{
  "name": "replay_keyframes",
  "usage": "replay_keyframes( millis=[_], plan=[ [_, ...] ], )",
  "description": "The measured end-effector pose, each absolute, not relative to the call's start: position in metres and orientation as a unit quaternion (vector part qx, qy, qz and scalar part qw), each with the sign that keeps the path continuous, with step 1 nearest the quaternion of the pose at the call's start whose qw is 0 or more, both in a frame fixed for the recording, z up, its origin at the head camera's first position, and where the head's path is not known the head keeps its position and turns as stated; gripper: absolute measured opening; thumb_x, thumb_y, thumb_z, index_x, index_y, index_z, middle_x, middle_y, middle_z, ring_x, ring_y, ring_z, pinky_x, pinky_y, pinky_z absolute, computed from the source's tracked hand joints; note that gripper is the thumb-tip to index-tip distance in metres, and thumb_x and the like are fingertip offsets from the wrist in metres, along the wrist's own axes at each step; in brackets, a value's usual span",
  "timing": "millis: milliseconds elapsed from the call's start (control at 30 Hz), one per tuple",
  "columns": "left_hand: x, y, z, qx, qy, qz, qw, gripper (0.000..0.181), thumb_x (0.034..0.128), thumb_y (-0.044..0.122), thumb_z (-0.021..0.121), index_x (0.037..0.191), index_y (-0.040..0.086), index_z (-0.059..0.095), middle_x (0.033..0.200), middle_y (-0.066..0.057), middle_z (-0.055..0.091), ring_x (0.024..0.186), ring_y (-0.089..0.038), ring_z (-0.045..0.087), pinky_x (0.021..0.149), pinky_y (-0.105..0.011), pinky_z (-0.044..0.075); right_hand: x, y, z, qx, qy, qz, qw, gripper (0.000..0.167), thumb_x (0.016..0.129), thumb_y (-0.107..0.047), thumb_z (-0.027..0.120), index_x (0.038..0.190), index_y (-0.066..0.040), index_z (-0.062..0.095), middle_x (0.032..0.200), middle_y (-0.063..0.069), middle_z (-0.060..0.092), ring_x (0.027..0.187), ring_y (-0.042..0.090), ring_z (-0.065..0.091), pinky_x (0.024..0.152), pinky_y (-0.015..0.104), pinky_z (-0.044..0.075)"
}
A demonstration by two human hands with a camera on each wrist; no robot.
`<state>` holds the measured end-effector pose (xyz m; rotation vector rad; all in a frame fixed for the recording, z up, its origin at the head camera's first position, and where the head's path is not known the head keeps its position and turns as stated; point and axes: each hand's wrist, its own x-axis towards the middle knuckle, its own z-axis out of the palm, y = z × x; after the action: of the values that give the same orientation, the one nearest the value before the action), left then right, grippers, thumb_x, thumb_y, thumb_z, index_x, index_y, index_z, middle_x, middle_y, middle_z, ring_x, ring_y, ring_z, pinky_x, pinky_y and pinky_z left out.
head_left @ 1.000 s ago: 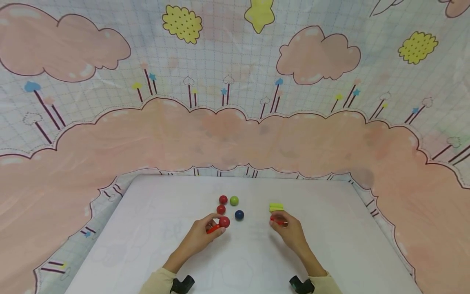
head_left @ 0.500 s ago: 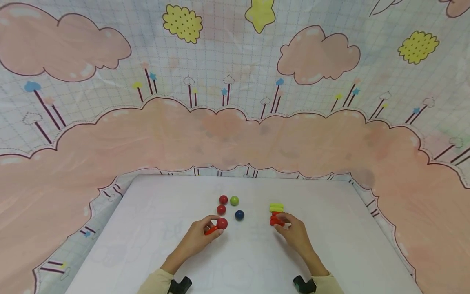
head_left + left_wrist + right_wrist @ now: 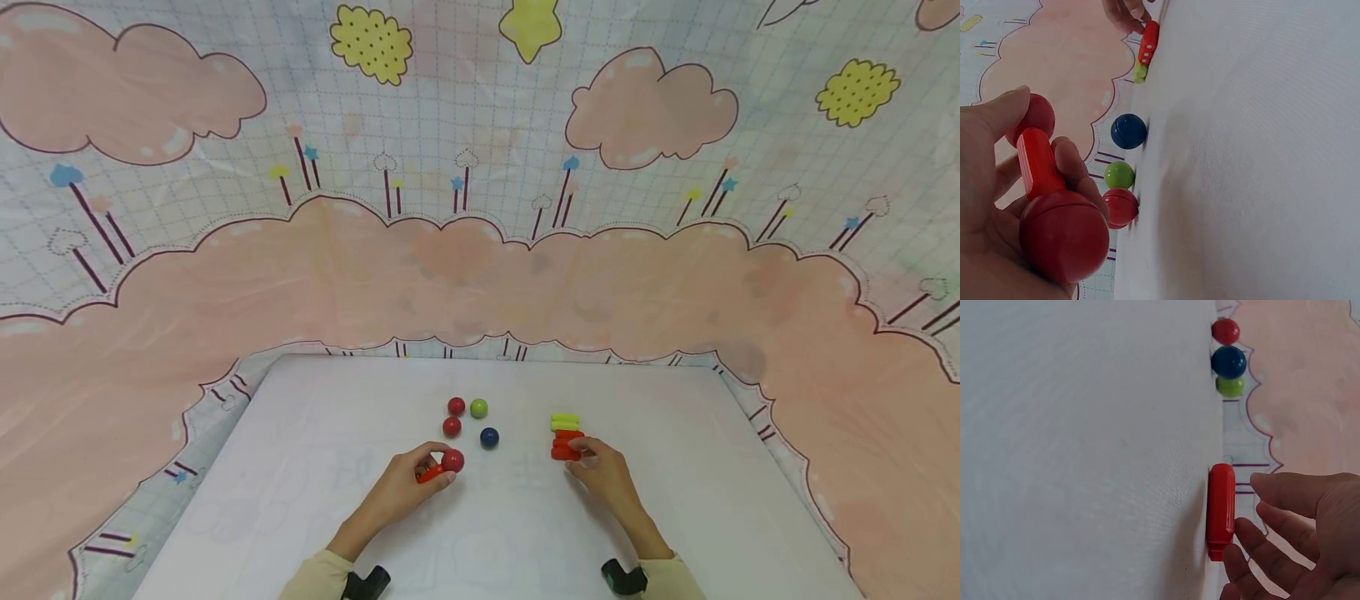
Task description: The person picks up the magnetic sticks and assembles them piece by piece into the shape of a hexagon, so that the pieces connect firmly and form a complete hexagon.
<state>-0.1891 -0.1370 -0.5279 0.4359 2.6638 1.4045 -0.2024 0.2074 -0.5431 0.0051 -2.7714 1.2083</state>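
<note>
My left hand (image 3: 408,483) grips a red magnetic rod (image 3: 1041,162) with a red ball (image 3: 1065,236) at its near end, low in the palm. Another red ball (image 3: 1040,117) sits at the rod's far end, under the thumb. At the right, my right hand (image 3: 606,473) is beside the red rods (image 3: 564,453) lying on the table; its thumb stands apart from the fingers. In the right wrist view its fingertips (image 3: 1242,528) are at the edge of a red rod (image 3: 1220,506); whether they touch it is unclear.
Yellow-green rods (image 3: 565,422) lie just behind the red ones. Between the hands and farther back are two red balls (image 3: 452,427), a green ball (image 3: 478,408) and a blue ball (image 3: 489,437). The white table (image 3: 337,400) ends before a patterned cloth backdrop (image 3: 480,283).
The right hand has set a red rod down beside the others, let go and drawn slightly back to the right. The left hand, with its rod and balls, has shifted slightly left and nearer.
</note>
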Motion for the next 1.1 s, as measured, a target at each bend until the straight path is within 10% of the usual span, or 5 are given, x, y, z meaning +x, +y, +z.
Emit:
replay_keyframes(
  millis=[1100],
  plan=[
    [-0.192, -0.135, -0.543, 0.162, 0.895, 0.413, 0.052, 0.039, 0.0885, 0.037, 0.072, 0.120, 0.017, 0.063, 0.099, 0.003, 0.066, 0.087, -0.011, 0.056, 0.070, -0.020, 0.048, -0.208, 0.210, -0.547, -0.007, -0.932, 0.360, 0.032, 0.021, 0.083, -0.003, 0.070, 0.104, -0.008, 0.073, 0.099, 0.008, 0.070, 0.092, 0.021, 0.061, 0.082, 0.039, 0.050]
  ],
)
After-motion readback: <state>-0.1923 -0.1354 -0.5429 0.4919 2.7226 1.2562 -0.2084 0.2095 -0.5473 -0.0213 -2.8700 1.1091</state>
